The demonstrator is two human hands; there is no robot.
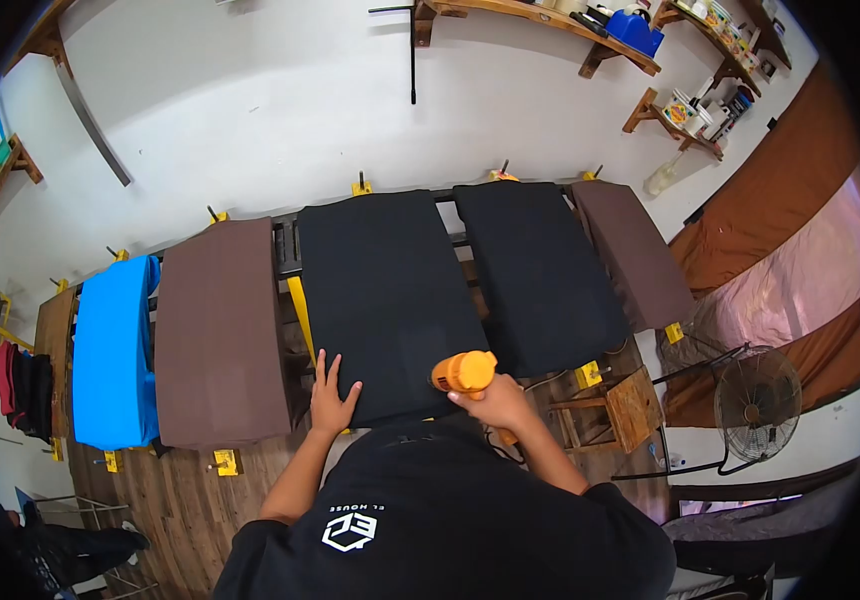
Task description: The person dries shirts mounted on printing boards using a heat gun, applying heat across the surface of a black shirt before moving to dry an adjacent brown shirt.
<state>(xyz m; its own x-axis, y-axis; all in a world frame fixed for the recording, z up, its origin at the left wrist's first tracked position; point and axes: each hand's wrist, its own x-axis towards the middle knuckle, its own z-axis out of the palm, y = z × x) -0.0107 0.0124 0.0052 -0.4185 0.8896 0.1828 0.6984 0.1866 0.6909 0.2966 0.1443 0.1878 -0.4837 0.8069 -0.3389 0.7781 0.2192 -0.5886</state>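
Note:
Directly before me a black garment [380, 290] is stretched flat over a board. My left hand [333, 400] rests on its near left edge, palm down with fingers spread. In my right hand [500, 405] is an orange heat gun [465, 372], gripped by its handle over the near right part of the same garment. Its nozzle points left and down; a cord trails below my wrist. A second black garment [540, 280] lies just to the right, on its own board.
Brown garments [220, 330] [632, 250] and a blue one [115, 350] cover neighbouring boards. Yellow brackets [227, 462] stick out along the rack. A wooden stool [630, 410] and a standing fan [758, 405] are at right. Wall shelves [550, 25] hold supplies. Another person [80, 550] is at lower left.

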